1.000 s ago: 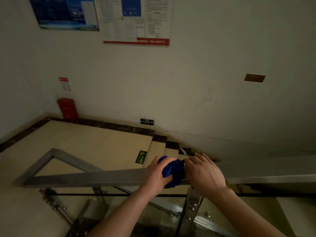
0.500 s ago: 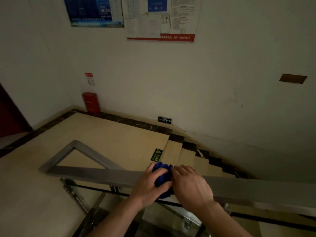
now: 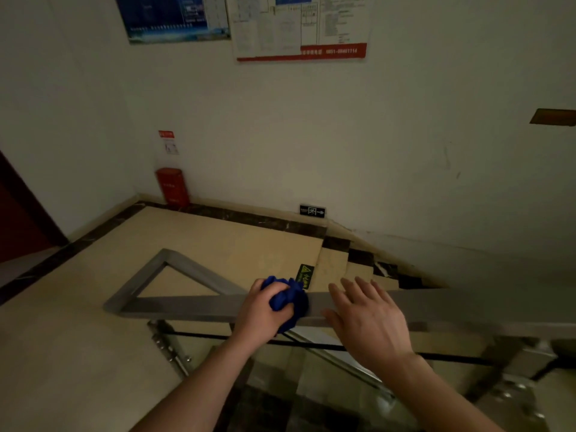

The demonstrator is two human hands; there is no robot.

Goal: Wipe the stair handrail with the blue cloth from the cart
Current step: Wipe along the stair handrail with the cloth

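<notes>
A flat grey metal handrail [image 3: 193, 305] runs across the lower middle of the head view and bends back into a triangle at its left end. The bunched blue cloth [image 3: 290, 299] lies on the rail's top. My left hand [image 3: 261, 310] is closed around the cloth and presses it on the rail. My right hand [image 3: 371, 319] is just right of the cloth, fingers spread and flat over the rail, holding nothing. A small gap separates it from the cloth.
Below the rail are glass panels with metal brackets [image 3: 168, 347] and dark stairs. Beyond lie a beige landing [image 3: 218, 241], steps down to the right, a red box [image 3: 173, 185] by the wall, and a dark door [image 3: 18, 213] at left.
My right hand has let go of the cloth and opened, shifting to the right. My left hand keeps the cloth on the rail. The camera has turned, so the rail's left bend sits nearer the centre.
</notes>
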